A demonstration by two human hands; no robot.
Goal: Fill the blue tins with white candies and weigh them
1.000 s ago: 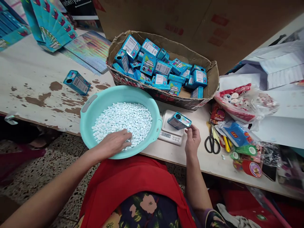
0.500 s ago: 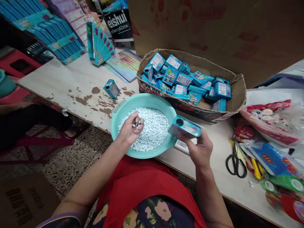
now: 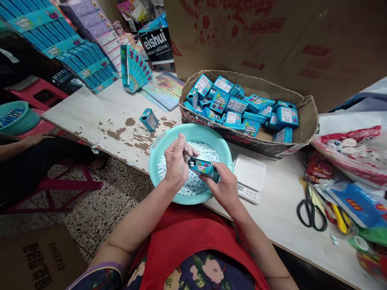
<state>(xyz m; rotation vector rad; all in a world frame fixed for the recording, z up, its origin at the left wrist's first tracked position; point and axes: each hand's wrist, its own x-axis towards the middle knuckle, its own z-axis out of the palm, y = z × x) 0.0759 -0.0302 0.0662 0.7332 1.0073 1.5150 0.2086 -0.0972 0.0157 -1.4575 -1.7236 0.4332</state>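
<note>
Over the basin (image 3: pixel 222 145) of sweets (image 3: pixel 192 185), my right hand (image 3: pixel 225 183) has its fingers clamped on the box (image 3: pixel 202 166); my left hand's (image 3: pixel 177 163) fingers curl by its hole (image 3: pixel 192 163), perhaps around sweets, I can't tell. Filling seems underway, calling for a steady box.

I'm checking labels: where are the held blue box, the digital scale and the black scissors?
Held blue box (image 3: pixel 200 166), head view: printed face.
Digital scale (image 3: pixel 250 172), head view: weighing plate.
Black scissors (image 3: pixel 308 200), head view: where the handles meet.

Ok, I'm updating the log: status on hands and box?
Right hand: grip on box, over basin. Left hand: beside box's open end. No obstruction seen between them.
</note>
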